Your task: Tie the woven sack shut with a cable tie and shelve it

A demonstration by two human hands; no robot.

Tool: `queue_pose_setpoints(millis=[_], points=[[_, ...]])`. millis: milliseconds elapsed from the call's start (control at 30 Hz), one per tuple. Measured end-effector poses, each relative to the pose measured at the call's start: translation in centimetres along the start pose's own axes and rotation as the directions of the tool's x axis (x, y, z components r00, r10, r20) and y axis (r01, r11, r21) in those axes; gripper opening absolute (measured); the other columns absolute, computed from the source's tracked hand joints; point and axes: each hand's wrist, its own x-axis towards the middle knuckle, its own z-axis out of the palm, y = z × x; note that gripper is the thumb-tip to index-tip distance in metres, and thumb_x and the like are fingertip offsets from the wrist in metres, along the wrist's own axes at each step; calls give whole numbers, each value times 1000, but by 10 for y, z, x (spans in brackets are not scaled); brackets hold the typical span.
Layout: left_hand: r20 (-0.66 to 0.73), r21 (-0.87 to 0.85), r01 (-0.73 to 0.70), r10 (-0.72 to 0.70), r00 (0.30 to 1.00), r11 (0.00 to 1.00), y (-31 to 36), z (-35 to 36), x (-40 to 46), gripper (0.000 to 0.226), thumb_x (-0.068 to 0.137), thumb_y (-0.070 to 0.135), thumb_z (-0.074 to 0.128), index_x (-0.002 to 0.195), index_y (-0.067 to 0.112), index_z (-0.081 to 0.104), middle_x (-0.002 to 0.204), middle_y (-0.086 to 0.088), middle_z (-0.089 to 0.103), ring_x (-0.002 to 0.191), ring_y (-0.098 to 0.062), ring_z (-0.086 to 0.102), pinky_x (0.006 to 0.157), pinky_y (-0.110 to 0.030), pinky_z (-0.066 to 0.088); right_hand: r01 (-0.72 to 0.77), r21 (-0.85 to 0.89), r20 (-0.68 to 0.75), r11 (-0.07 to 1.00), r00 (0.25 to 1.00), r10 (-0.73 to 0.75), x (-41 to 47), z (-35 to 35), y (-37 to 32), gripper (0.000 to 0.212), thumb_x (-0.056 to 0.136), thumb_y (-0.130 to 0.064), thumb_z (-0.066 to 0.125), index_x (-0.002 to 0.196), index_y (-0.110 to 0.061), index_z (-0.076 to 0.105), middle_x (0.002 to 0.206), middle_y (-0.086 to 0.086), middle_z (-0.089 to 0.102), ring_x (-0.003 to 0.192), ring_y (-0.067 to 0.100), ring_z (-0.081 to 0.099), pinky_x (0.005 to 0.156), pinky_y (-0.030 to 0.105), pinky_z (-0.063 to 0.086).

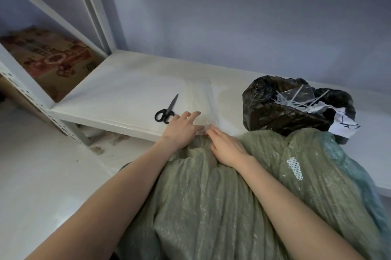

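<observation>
A large green woven sack (211, 196) stands in front of me, its gathered neck leaning against the front edge of the white shelf (118, 94). My left hand (182, 130) and my right hand (226, 147) meet at the bunched neck. A thin translucent cable tie (206, 127) shows faintly between the fingertips of both hands. My left fingers are spread over the shelf edge, while my right fingers pinch near the tie's end.
Black scissors (166, 110) lie on the shelf just left of my left hand. A black plastic bag (281, 111) holding several white cable ties and paper sits at the right. A printed cardboard box (50, 60) rests on the neighbouring shelf at the left.
</observation>
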Motion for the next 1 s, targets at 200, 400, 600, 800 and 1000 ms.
queue_pose_setpoints(millis=[200, 400, 600, 800, 1000], points=[[-66, 73, 162, -157, 985, 984, 8, 7, 2, 48, 99, 32, 32, 144, 16, 29, 159, -7, 11, 133, -32, 32, 94, -43, 35, -33, -17, -22, 999, 999, 33, 0, 1, 0, 43, 90, -9, 35, 133, -9, 31, 143, 11, 40, 111, 34, 54, 83, 43, 44], [-91, 89, 232, -224, 970, 969, 19, 3, 13, 29, 97, 23, 42, 115, 10, 61, 130, -8, 46, 116, -30, 44, 82, -37, 37, -20, -19, 21, 1000, 1000, 21, 0, 2, 0, 43, 87, -8, 37, 130, -11, 37, 138, 11, 46, 113, 35, 54, 85, 44, 44], [-111, 26, 254, -250, 962, 967, 16, 4, 20, 20, 91, 18, 54, 101, 11, 70, 126, -5, 54, 116, -29, 45, 79, -35, 38, -13, -6, 26, 1000, 1000, 13, 1, 3, 2, 44, 87, -8, 37, 131, -12, 39, 138, 9, 47, 114, 35, 53, 89, 45, 45], [-116, -20, 265, -265, 957, 964, 20, 4, 22, 23, 91, 24, 55, 100, 8, 70, 128, -6, 53, 117, -28, 44, 77, -35, 37, -2, 0, 18, 1000, 1000, 2, 1, 3, 2, 44, 87, -7, 36, 131, -11, 39, 137, 10, 49, 112, 36, 54, 87, 45, 45], [-53, 34, 254, -252, 966, 967, 21, 8, 22, 13, 82, 19, 65, 87, 11, 74, 131, -5, 56, 114, -28, 51, 72, -36, 43, -6, 1, 19, 1000, 1000, 6, 1, 2, 1, 48, 87, -8, 37, 135, -14, 37, 139, 9, 47, 113, 37, 54, 88, 45, 44]])
